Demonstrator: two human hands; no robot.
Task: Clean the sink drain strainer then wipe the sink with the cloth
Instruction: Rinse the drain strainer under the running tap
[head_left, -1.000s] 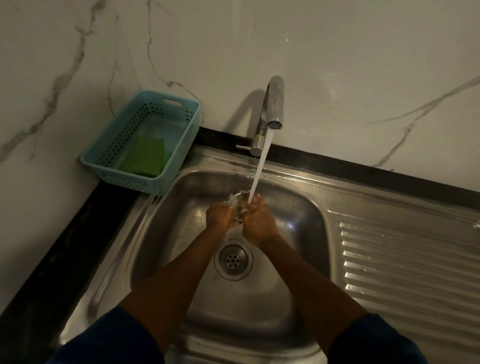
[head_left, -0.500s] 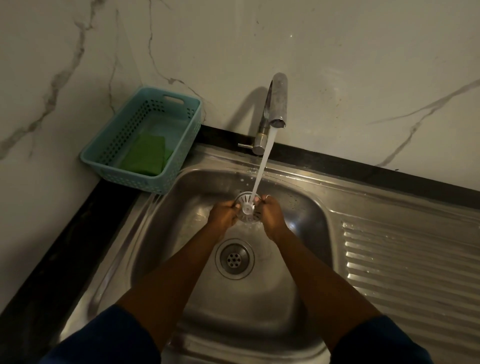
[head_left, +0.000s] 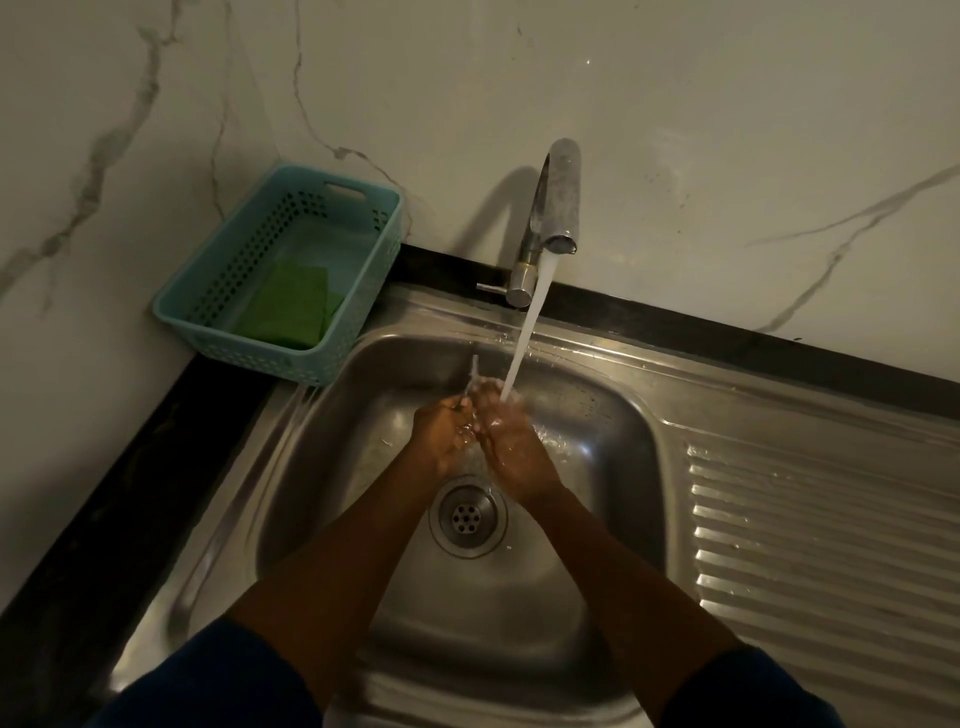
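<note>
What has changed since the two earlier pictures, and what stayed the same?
The strainer, face-on half a second ago, is now turned edge-on between the left hand and right hand, which moved closer together. Unchanged: tap running, green cloth in the basket, drain open.

This is a kitchen. There is a shiny metal sink with a round drain in the bottom. Next to it is a bumpy metal part where wet dishes can dry. A tap at the back pours water into the sink. A blue basket sits in the corner on the dark counter. In it lies a green thing, maybe a cloth or a sponge; the light is dim. The walls are white with grey lines.
</note>
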